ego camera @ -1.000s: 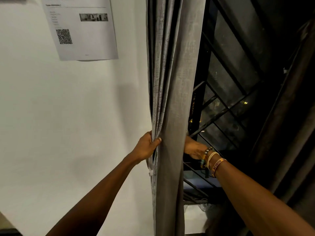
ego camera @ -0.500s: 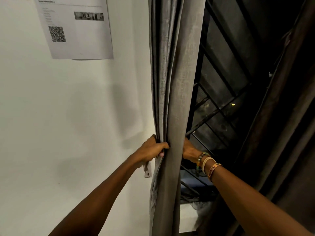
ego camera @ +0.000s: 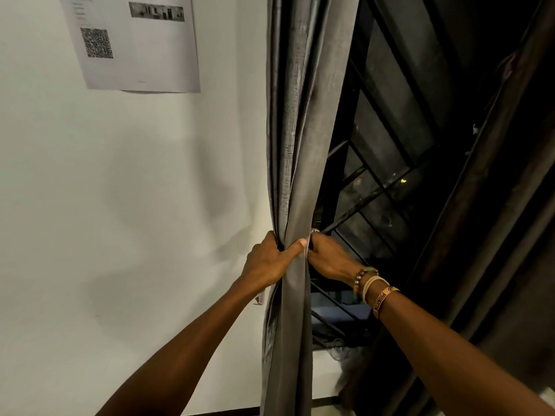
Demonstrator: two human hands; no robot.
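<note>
White wall [ego camera: 120, 205] with a taped paper sheet [ego camera: 135, 43], dark barred window [ego camera: 390, 175] to the right; grey curtain [ego camera: 303, 130] hangs bunched between them, your left hand [ego camera: 270, 259] grips it, thumb across the front, your right hand [ego camera: 329, 259] holds its right edge from behind

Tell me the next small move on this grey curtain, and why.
Probably wrap the pale strip round the grey fabric curtain: the left hand grips it bunched, the right hand reaches behind at the same height, and the strip dangles loose under the left wrist.
</note>
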